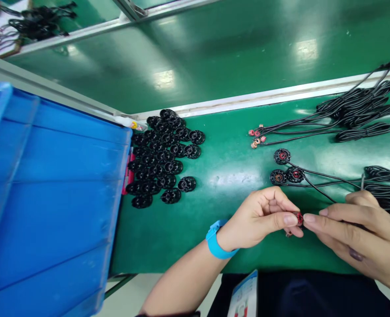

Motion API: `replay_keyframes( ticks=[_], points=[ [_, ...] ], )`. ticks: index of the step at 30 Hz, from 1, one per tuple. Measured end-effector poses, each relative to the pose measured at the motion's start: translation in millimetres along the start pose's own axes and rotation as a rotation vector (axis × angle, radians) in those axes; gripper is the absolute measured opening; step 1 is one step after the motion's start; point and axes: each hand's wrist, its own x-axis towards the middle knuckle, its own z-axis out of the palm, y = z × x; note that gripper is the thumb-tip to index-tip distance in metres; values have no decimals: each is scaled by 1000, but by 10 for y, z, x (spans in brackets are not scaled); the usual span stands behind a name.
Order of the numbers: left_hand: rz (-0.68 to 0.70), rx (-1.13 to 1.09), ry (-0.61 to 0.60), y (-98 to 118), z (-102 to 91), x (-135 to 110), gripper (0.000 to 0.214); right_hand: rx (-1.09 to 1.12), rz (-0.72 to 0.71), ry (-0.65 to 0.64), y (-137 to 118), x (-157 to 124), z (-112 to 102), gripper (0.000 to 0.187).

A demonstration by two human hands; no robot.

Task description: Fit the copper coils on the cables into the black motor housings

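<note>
Close to the table's front edge, my left hand point(270, 215), with a blue band on its wrist, pinches a small red cable end point(299, 217) between thumb and fingers. A bit of coppery metal shows just under those fingers. My right hand point(356, 233) meets the red piece with its fingertips. A thin grey metal shaft point(362, 181) sticks up beyond the right hand, and a dark rounded end point(355, 254) shows at its palm; they look like one slim tool held there. Just beyond the hands lie black round housings with red and copper centres point(282, 156), joined to black cables.
Many black round housings point(158, 158) cluster on the green table point(228, 149) at left, by a large blue bin point(49, 198). Coiled black cables point(356, 110) with bare red ends point(257, 133) lie at right. A white-edged rail point(247, 94) runs along the back.
</note>
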Motion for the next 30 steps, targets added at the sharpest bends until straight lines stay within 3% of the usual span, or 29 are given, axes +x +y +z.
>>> replay_keyframes(
  ticks=[5, 11, 17, 24, 30],
  points=[
    [26, -41, 3, -6, 19, 1, 33, -33, 22, 52, -24, 62, 67, 33],
    [37, -47, -8, -30, 31, -7, 31, -33, -23, 25, -5, 73, 48, 20],
    [151, 2, 19, -68, -13, -25, 21, 13, 107, -95, 0, 177, 55, 48],
    [219, 118, 64, -57, -5, -35, 19, 45, 105, -48, -50, 140, 19, 48],
    [274, 256, 127, -60, 50, -56, 25, -25, 57, -76, -38, 91, -12, 37]
  ],
)
